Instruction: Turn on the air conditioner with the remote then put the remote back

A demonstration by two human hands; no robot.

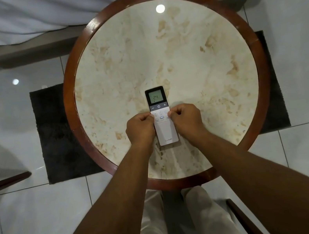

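Note:
A white remote [164, 129] with a dark top lies flat on the round marble table [192, 64], near its front edge. Its small screen reads 24. My left hand [140, 128] pinches the remote's left side and my right hand [186, 118] pinches its right side, around the button area. Both hands have their fingers curled onto the remote's edges. The air conditioner is out of sight.
The table has a brown wooden rim [72, 110] and stands on a dark rug [57, 134] over white floor tiles. A bed with a white sheet [28, 15] runs along the far side. Dark wooden furniture edges show at left [2, 184] and lower right [248, 222].

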